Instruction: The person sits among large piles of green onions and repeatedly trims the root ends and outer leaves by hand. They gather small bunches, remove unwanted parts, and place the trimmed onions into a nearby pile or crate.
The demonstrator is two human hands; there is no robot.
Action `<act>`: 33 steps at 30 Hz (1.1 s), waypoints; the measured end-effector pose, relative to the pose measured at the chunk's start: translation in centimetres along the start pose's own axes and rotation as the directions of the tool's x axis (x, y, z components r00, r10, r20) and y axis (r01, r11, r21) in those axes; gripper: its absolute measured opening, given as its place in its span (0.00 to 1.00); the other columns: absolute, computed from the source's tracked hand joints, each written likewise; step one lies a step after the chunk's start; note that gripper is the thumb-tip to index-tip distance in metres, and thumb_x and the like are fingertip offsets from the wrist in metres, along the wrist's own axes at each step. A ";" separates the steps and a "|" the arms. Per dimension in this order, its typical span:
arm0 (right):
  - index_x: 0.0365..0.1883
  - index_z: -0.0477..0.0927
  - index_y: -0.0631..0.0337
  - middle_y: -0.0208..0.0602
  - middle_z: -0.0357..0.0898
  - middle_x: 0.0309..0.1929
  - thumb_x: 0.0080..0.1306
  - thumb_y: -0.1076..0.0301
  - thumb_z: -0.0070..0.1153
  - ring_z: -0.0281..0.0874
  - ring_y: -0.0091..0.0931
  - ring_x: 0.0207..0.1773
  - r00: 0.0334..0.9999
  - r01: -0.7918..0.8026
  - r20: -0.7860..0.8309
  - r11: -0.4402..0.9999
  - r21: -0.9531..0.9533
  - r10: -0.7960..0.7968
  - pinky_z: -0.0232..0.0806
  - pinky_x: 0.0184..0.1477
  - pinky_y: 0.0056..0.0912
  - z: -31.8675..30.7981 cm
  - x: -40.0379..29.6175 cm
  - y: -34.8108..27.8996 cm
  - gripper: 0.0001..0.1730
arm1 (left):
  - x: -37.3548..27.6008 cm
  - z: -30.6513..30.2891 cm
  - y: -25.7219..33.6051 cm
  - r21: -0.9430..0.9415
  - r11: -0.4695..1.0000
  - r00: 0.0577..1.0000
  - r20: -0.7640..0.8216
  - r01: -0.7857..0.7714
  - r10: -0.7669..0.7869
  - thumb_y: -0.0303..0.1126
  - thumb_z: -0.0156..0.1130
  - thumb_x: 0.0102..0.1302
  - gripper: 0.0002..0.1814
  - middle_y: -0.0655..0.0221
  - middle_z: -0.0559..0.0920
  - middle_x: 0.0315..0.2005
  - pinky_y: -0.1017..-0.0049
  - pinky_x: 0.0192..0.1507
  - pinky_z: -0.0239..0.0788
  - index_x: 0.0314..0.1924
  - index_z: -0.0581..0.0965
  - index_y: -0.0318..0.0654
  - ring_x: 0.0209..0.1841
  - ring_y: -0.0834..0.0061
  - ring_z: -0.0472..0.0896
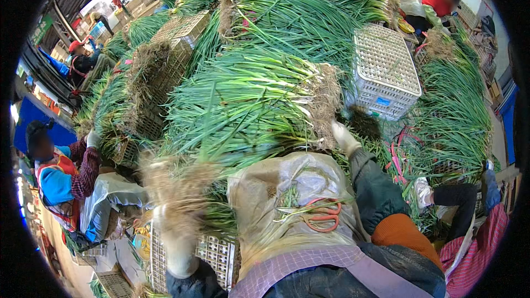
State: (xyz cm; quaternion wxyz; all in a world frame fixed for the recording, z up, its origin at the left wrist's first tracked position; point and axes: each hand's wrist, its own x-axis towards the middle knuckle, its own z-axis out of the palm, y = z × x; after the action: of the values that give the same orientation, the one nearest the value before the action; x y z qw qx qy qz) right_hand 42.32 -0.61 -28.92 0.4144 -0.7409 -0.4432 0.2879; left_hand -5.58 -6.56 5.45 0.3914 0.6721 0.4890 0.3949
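Observation:
White-gloved, my left hand (180, 252) is at the lower left, blurred, against a bundle of green onions whose brown roots (178, 190) are smeared by motion; its fingers are partly hidden. My right hand (344, 135), also in a white glove, touches the lower end of the root mass (327, 103) of a wide pile of green onions (240, 99); how its fingers close cannot be seen. Red-handled scissors (325, 215) and leaf scraps lie on the plastic apron (256, 219) over my lap.
Beneath my left hand is a white plastic crate (217, 252); another crate (387, 62) stands beyond the pile at right. Pink ribbons (399, 153) hang right of my arm. Co-workers sit at left (62, 178), upper right (439, 4) and lower right (476, 231), amid more onion stacks.

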 end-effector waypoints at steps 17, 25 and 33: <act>0.40 0.87 0.51 0.34 0.85 0.33 0.63 0.61 0.67 0.84 0.35 0.39 0.614 0.487 -0.058 0.435 -0.757 -0.787 0.74 0.41 0.43 -0.7 3.4 -25.0 0.09 | -2.8 -5.4 -4.2 -0.109 0.990 0.957 -0.287 -0.085 0.050 0.59 0.57 0.74 0.39 0.54 0.80 0.54 0.65 0.50 0.81 0.69 0.64 0.31 0.48 0.63 0.84; 0.26 0.84 0.54 0.36 0.84 0.35 0.52 0.69 0.66 0.81 0.38 0.49 0.700 0.401 0.066 0.315 -0.860 -0.711 0.68 0.58 0.48 0.2 2.1 -28.1 0.03 | 5.4 -1.4 -1.2 -0.288 0.957 0.973 -0.208 0.039 -0.102 0.15 0.69 0.59 0.27 0.65 0.86 0.49 0.75 0.55 0.74 0.60 0.79 0.32 0.53 0.77 0.81; 0.35 0.84 0.52 0.31 0.84 0.42 0.53 0.69 0.69 0.78 0.39 0.59 0.486 0.685 0.096 0.310 -0.659 -0.869 0.55 0.74 0.59 -3.2 -5.1 -30.6 0.11 | 14.9 6.2 -1.2 0.460 0.765 0.882 0.098 -0.450 0.460 0.32 0.72 0.62 0.24 0.55 0.87 0.50 0.68 0.57 0.76 0.59 0.82 0.43 0.48 0.65 0.87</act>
State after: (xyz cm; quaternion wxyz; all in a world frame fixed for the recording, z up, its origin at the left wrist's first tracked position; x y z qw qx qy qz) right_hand 29.87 1.69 -0.47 0.2898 -0.5510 -0.7505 -0.2216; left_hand 2.84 7.28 4.16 0.1043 0.8407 0.3961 0.3543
